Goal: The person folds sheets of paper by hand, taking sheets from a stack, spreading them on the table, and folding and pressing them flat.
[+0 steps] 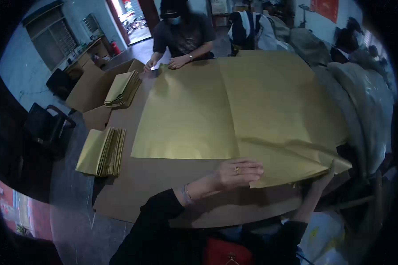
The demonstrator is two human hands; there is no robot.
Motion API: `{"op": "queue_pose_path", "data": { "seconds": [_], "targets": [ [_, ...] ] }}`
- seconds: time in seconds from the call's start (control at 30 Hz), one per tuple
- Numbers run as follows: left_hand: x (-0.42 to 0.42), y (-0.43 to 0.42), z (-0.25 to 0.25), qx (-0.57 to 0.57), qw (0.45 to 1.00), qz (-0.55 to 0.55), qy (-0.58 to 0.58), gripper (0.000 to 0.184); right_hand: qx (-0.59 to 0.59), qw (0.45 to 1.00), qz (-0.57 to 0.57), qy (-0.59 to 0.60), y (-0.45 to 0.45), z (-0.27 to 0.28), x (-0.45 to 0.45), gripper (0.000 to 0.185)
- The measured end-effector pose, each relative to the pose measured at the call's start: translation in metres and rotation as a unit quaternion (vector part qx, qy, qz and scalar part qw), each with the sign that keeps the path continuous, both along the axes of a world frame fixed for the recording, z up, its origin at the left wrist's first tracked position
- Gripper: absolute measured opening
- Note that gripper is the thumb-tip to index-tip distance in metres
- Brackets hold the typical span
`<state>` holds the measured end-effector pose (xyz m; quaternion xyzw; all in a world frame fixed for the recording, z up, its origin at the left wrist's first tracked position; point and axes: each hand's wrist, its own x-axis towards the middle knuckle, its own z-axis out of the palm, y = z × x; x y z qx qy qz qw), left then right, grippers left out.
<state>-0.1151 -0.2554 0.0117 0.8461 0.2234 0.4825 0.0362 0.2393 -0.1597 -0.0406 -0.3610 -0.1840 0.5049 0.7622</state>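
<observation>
Brown, flat-topped counter carries everything. On it, a broad right-hand gold paper sheet, near-right corner lifted and creased; beside it, meeting along a seam, a broad left-hand gold paper sheet, lying flat. Co-worker in dark T-shirt at the far edge, hands by the left sheet's far corner. Open brown cardboard box at far left. Two folded gold paper stacks, near and far, left of the sheets. Left hand: grip flat, fingers straight, at right sheet's near edge. Right hand at lifted corner; grip partly hidden, can't tell if pinching. Gold ring on left hand.
</observation>
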Motion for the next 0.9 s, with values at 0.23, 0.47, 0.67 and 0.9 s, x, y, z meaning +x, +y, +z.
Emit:
{"op": "queue_pose_path", "data": {
  "seconds": [0.23,0.47,0.67,0.9],
  "targets": [
    [-0.048,-0.139,-0.03,-0.132,0.987,0.091,-0.013,0.019,0.085,0.974,0.061,-0.199,-0.084,-0.101,0.003,0.042],
    [-0.112,-0.254,-0.072,-0.251,0.928,0.239,-0.136,0.012,-0.113,0.981,0.108,-0.116,-0.134,-0.108,-0.099,0.04],
    [-0.146,-0.303,-0.09,-0.344,0.823,0.284,-0.351,0.01,-0.116,0.979,0.106,-0.13,-0.193,-0.071,-0.144,0.032],
    [-0.16,-0.327,-0.113,-0.376,0.794,0.289,-0.381,0.008,-0.214,0.919,0.102,-0.315,-0.227,-0.121,-0.086,0.061]
  ]
}}
